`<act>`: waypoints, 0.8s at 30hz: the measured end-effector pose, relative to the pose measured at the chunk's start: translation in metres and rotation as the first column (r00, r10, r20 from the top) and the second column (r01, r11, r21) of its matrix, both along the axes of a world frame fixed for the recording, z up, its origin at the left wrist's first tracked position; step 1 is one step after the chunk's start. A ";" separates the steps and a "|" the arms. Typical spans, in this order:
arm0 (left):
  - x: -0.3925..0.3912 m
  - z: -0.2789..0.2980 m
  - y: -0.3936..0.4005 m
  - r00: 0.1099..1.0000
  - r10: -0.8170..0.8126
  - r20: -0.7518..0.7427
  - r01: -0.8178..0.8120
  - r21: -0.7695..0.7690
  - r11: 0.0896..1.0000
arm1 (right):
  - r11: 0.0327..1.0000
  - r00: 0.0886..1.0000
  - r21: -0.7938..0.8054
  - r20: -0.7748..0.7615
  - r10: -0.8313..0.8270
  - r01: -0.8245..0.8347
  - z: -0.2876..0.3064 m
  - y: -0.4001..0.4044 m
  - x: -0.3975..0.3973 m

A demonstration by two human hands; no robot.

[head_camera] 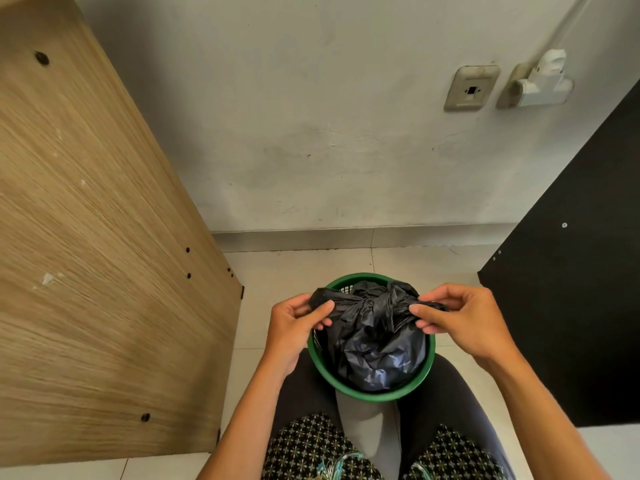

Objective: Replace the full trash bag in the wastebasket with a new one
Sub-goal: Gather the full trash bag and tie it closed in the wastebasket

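Observation:
A round green wastebasket (372, 394) stands on the tiled floor between my knees. A full black trash bag (377, 344) sits inside it, its top gathered into a knot in the middle. My left hand (294, 327) pinches the bag's left tail above the rim. On the other side, my right hand (457, 323) pinches the right tail. Both tails are pulled outward, away from the knot. No fresh bag is in sight.
A tall wooden cabinet side (97, 237) stands close on the left. A black panel (571, 289) stands on the right. The grey wall behind carries a socket plate (471, 87) and a white plug adapter (543, 81). Pale floor tiles (304, 265) lie around the basket.

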State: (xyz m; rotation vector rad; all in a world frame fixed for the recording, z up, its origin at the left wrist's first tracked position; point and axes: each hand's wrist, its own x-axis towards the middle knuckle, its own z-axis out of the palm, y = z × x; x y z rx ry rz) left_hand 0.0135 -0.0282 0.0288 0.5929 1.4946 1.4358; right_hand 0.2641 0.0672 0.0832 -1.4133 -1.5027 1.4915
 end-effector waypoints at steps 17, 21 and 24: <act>-0.026 -0.011 -0.014 0.997 0.017 -0.076 -0.025 -0.099 0.995 | 0.973 0.994 -0.201 0.020 -0.109 0.111 -0.025 0.009 0.032; -0.007 0.009 -0.017 0.800 0.012 -0.600 -0.162 -0.196 0.967 | 0.982 0.929 0.182 0.368 -0.028 -0.043 -0.011 0.003 0.029; 0.051 0.027 -0.007 0.587 0.046 -0.808 -0.217 -0.103 0.971 | 0.928 0.910 0.282 0.397 0.119 -0.244 -0.001 0.001 0.001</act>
